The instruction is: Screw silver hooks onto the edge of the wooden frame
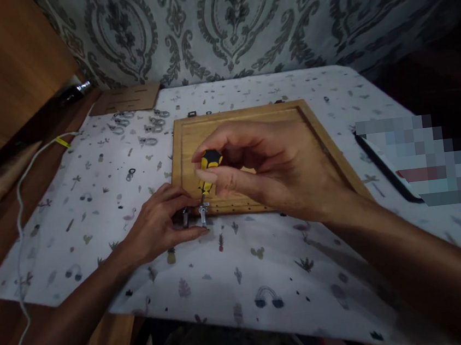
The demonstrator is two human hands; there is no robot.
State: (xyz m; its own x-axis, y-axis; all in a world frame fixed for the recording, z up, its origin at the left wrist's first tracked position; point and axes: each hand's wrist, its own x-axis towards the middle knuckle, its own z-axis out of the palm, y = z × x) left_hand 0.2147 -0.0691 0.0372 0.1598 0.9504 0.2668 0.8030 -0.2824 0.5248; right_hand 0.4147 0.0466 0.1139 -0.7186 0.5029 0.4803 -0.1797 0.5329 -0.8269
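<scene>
A wooden frame (pixel 317 130) lies flat on a patterned white sheet on the table. My right hand (pixel 271 171) is closed round a short yellow-and-black screwdriver (pixel 209 166), held upright with its tip down at the frame's near edge. There the tip meets a small metal bracket (pixel 203 214). My left hand (pixel 157 221) pinches that bracket against the frame's near left corner. A second small metal piece (pixel 185 217) sits right beside it under my left fingers.
Several metal hooks and rings (pixel 143 127) lie scattered at the back left of the sheet. A white cable (pixel 21 183) runs along the left. A brown card (pixel 128 99) lies at the back. A black pen (pixel 382 165) lies to the right.
</scene>
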